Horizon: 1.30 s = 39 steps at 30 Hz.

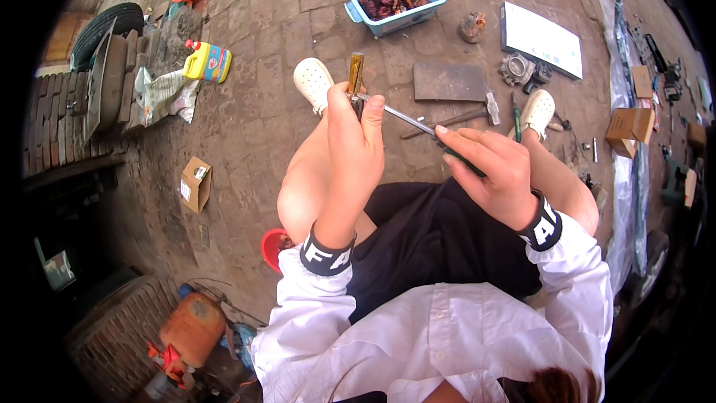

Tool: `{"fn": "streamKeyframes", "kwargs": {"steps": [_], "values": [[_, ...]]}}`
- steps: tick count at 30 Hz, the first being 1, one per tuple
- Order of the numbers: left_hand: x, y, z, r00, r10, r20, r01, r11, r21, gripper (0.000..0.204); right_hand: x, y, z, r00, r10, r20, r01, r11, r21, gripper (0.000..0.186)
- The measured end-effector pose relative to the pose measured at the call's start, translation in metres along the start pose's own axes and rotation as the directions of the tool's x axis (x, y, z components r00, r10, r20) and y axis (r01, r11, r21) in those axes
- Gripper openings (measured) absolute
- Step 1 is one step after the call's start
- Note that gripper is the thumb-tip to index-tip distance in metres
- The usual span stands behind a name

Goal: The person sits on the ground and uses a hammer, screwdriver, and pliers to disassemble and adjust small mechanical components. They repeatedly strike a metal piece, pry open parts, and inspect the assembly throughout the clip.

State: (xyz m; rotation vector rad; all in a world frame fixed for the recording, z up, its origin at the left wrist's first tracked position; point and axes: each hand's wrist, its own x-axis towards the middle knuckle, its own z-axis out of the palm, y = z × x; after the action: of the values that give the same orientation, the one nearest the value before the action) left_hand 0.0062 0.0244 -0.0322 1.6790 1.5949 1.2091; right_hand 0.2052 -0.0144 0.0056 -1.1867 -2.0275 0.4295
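Observation:
My left hand point(353, 138) is raised in front of my knees, closed around a brownish-gold part with a dark lower end point(356, 71); I cannot make out its exact kind. My right hand point(492, 168) grips a screwdriver point(403, 117) by its dark green handle. The steel shaft slants up to the left, and its tip meets the part beside my left thumb. Beyond my hands, a hammer point(492, 108) lies on the brick floor below a flat dark metal plate point(449, 83). A green-handled tool point(516, 116) stands by my right shoe.
A blue tub point(395, 24) of dark reddish scrap stands ahead. Right of it are a roundish rusty lump point(472, 27), a white box point(543, 39) and a metal casting point(516, 69). A yellow jug point(206, 62) is at left; a red bucket point(271, 248) sits by my left leg.

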Motion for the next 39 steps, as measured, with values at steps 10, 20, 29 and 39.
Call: {"fn": "streamKeyframes", "kwargs": {"steps": [10, 20, 29, 39], "values": [[0.003, 0.0, -0.004, 0.997, -0.08, -0.007, 0.08, 0.995, 0.053, 0.024, -0.007, -0.001, 0.012, 0.998, 0.07, -0.006, -0.069, 0.997, 0.046, 0.042], [0.009, 0.027, -0.021, 0.862, -0.111, 0.494, 0.505, 0.247, -0.827, 0.034, 0.018, -0.009, 0.004, 0.805, 0.583, 0.11, -0.531, 0.627, 0.57, 0.026], [-0.013, 0.029, 0.004, 0.93, 0.085, 0.358, 0.063, 0.921, -0.384, 0.044, 0.031, -0.009, 0.007, 0.816, 0.572, 0.08, -0.502, 0.635, 0.588, 0.021], [-0.011, 0.036, 0.012, 0.912, 0.327, 0.248, -0.328, 0.944, -0.038, 0.047, 0.026, -0.005, 0.016, 0.727, 0.592, 0.346, -0.519, 0.144, 0.843, 0.017]]}}
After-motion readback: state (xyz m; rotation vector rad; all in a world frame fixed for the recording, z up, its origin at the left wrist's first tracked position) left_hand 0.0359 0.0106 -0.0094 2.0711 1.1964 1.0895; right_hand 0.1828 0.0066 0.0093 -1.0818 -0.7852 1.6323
